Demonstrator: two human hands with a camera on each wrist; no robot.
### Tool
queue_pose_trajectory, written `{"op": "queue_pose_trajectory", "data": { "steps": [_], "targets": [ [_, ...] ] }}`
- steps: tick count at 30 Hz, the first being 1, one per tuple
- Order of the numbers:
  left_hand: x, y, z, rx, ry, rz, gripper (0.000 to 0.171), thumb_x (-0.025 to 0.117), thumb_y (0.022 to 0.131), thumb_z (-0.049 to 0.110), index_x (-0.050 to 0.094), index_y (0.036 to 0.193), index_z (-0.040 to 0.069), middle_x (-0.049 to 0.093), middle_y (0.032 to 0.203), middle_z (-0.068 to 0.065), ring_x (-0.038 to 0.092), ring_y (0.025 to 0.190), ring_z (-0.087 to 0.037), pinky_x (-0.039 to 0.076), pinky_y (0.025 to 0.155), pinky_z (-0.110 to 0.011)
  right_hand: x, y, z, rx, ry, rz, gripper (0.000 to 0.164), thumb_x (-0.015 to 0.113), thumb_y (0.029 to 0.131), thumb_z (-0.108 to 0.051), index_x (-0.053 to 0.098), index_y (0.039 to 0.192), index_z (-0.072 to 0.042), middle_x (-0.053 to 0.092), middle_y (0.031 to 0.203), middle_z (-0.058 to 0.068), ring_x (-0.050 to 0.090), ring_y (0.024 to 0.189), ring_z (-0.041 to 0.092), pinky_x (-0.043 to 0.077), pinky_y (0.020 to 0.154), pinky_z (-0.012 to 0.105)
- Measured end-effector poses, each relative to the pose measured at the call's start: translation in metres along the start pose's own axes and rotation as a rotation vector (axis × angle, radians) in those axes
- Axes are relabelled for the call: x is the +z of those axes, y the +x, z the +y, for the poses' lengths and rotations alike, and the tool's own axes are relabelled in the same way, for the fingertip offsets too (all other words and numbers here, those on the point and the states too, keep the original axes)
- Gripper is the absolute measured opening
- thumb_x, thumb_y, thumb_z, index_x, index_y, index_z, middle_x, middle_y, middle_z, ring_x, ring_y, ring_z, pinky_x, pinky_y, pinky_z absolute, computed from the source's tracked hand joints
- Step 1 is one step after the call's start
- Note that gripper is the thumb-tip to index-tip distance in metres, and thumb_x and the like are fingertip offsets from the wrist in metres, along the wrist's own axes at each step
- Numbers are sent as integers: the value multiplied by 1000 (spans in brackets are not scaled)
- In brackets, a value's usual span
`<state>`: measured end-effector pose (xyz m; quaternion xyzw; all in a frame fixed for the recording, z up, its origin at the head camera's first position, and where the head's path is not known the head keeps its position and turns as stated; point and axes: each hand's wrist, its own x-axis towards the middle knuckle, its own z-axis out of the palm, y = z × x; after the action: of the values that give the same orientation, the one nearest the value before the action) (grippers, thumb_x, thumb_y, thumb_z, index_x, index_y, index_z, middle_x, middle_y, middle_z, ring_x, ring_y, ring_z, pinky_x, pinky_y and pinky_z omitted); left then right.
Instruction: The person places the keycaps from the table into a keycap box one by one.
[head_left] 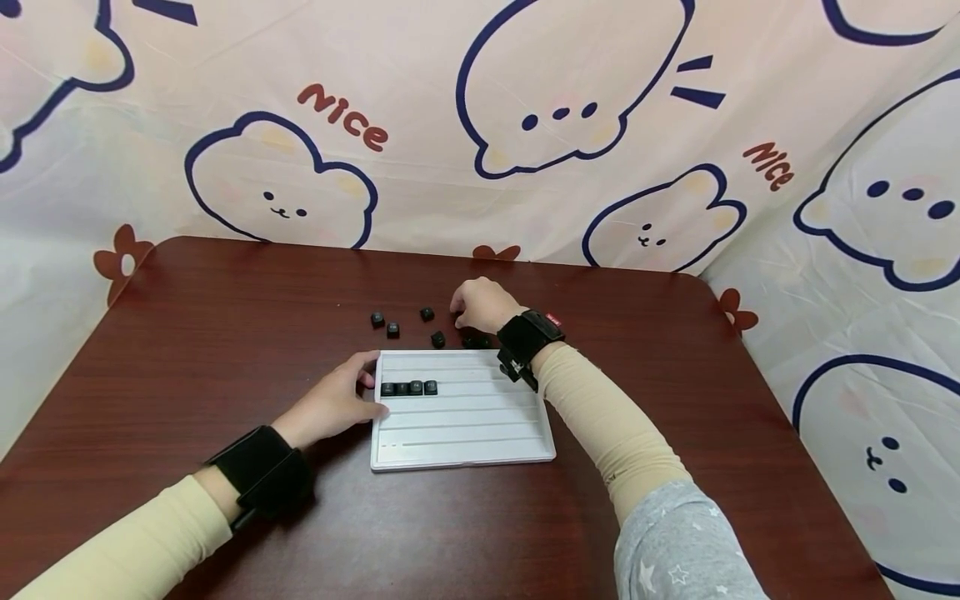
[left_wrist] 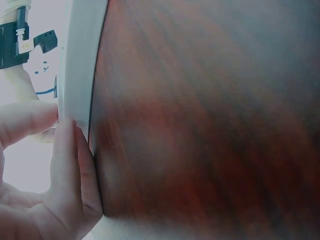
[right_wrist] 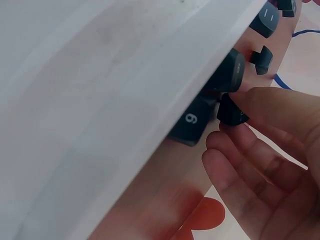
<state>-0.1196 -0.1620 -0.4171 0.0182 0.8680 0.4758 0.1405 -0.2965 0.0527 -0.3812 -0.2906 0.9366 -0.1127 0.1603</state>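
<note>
My left hand point(head_left: 341, 404) holds the left side of a white ridged tray point(head_left: 480, 427), thumb on the rim; the left wrist view shows the fingers pinching the tray's edge point(left_wrist: 80, 65). Several black keycaps point(head_left: 416, 388) stand in a row on one ridge at the tray's left. Beyond the far rim is my right hand point(head_left: 486, 306). In the right wrist view its thumb and finger pinch a black keycap point(right_wrist: 231, 111). Right beside it lie a keycap marked with a digit point(right_wrist: 192, 120) and another dark keycap point(right_wrist: 232, 70).
Loose keycaps point(head_left: 393, 331) lie scattered on the brown wooden table point(head_left: 225, 333) behind the tray, several of them left of my right hand. A patterned cloth point(head_left: 420, 192) hangs behind the table and along its sides. Both wrists wear black straps point(head_left: 528, 337).
</note>
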Motion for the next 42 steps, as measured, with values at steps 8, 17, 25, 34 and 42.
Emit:
{"op": "queue_pose_trajectory", "data": {
  "steps": [8, 17, 25, 34, 42],
  "targets": [
    [0, 1, 0, -7, -7, -3, 83, 79, 86, 2, 31, 153, -9, 53, 113, -21, 49, 82, -25, 42, 67, -34, 2, 0, 0, -3, -12, -11, 25, 75, 94, -7, 76, 119, -5, 70, 119, 12, 63, 112, 26, 51, 95, 37],
    [0, 1, -1, -6, -4, -4, 83, 79, 86, 2, 32, 153, -9, 54, 113, -21, 50, 83, -25, 42, 67, -34, 1, -2, 4, -8, 16, -25, 31, 75, 91, 0, 74, 122, -5, 69, 123, 12, 62, 117, 27, 51, 96, 36],
    [-1, 1, -1, 4, 10, 4, 82, 80, 86, 3, 33, 152, -10, 54, 112, -20, 51, 89, -27, 42, 72, -35, 0, -6, 8, -30, 23, 4, 23, 76, 91, 0, 72, 113, -4, 66, 113, 13, 60, 107, 28, 50, 91, 37],
    [-1, 0, -1, -6, 14, 8, 82, 80, 85, 3, 34, 152, -9, 54, 111, -19, 51, 89, -27, 42, 71, -35, -1, -9, 6, -75, 30, 17, 21, 74, 92, 1, 73, 112, -5, 69, 112, 11, 61, 106, 27, 51, 90, 37],
    [-1, 2, -2, 1, 23, 6, 82, 80, 85, 4, 34, 152, -9, 54, 111, -19, 51, 88, -27, 42, 73, -35, 0, -20, 5, -136, 42, 26, 25, 73, 91, 4, 76, 114, -5, 71, 115, 11, 63, 102, 25, 52, 88, 36]
  ]
}}
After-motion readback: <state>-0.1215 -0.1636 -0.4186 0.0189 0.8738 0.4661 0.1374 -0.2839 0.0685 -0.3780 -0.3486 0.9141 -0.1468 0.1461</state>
